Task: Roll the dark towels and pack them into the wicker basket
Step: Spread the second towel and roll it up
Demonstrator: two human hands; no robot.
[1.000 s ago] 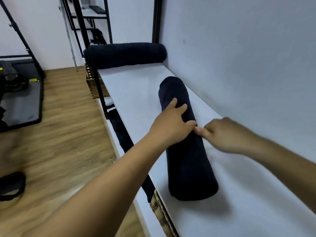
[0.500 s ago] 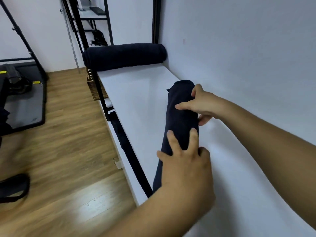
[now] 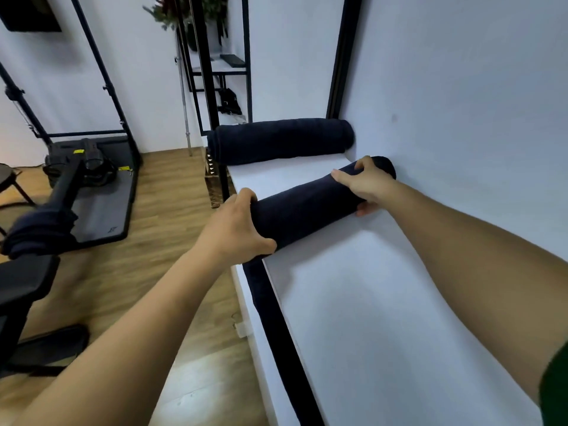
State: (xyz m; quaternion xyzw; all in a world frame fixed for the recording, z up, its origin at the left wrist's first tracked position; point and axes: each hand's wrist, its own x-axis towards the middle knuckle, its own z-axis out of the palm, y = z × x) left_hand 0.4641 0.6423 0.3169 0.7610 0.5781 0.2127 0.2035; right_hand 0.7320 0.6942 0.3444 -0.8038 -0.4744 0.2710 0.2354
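Rolled towel [image 3: 307,207] held btwn both hands: very dark navy, nr black, plain, no pattern. Second roll [image 3: 281,139] beyond the grip: same dark navy, plain. Shelf top [image 3: 384,302] under the grip: flat white w/ black edge strip. Wall [image 3: 461,87] just past right hand [image 3: 365,186]: white. Floor [image 3: 159,210] left of left hand [image 3: 238,230]: mid-brown wood grain. Basket [image 3: 215,192] beyond it: tan woven.

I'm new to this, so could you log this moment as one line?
left hand: grips near end of rolled towel | right hand: grips far end | second roll: on shelf behind
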